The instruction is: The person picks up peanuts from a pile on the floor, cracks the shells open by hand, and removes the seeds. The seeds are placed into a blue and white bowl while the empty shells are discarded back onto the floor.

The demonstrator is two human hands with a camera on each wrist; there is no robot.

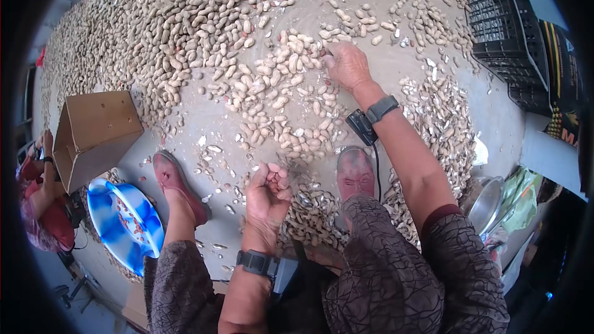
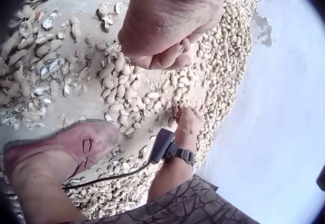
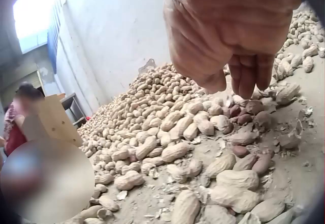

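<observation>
My left hand is palm up over the shells with its fingers curled in. Pinkish peanut kernels show in its curl, partly hidden by the fingers; in the left wrist view this hand looks like a loose fist. My right hand reaches forward, low over the scattered peanuts. Seen from the right wrist, this hand points its fingers down, with a gap between thumb and fingers. Just beneath the fingertips lie reddish peanut kernels among whole peanuts.
A large peanut heap covers the far floor. Empty shells lie by my right leg. To the left stand a cardboard box and a blue-and-white basin containing kernels, near another person. Black crates and a metal bowl are at right.
</observation>
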